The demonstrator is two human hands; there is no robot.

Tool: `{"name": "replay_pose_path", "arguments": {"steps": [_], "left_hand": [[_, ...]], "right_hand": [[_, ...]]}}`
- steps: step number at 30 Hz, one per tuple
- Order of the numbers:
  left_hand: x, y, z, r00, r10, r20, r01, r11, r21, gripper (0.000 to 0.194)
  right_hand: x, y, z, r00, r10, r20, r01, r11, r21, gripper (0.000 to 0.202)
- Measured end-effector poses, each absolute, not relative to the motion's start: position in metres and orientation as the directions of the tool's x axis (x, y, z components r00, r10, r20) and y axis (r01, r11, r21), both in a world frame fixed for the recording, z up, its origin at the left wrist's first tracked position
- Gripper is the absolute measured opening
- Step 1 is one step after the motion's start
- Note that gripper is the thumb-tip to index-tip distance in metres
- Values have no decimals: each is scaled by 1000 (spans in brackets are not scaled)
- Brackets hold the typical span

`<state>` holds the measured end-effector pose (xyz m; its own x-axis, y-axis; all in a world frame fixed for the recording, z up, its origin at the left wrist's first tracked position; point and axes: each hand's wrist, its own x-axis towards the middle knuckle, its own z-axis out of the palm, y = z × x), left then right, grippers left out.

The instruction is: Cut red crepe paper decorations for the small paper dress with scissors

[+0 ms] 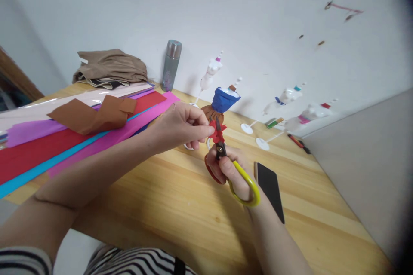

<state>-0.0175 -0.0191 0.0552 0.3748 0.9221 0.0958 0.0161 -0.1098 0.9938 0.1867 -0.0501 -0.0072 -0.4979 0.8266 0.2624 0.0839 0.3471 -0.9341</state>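
My left hand [183, 126] pinches a small piece of red crepe paper [213, 131] between thumb and fingers. In my right hand [234, 167] is a pair of scissors [249, 184] with yellow handles and dark blades. The blades point away from me and meet the red piece; whether they are cutting through it I cannot tell. Just behind the hands stands a small mannequin in a blue top [225, 99], with brown gathered material [217, 114] below. Part of a white ring-shaped thing shows under my left fingers.
Long coloured paper strips [64, 150] and a brown sheet [93, 116] lie at left. Folded brown cloth [112, 66] and a flask [171, 64] stand behind. Several small white mannequins [290, 94] line the wall. A black phone [270, 189] rests right of my right hand.
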Motion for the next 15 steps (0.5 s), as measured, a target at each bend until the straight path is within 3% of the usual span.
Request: {"name": "replay_pose_path", "arguments": {"steps": [15], "left_hand": [[-18,-20,58,368,926,84,38,-105,994,22]], "right_hand": [[188,-51,-8,-505,825,253,90,342,-935,53]]}}
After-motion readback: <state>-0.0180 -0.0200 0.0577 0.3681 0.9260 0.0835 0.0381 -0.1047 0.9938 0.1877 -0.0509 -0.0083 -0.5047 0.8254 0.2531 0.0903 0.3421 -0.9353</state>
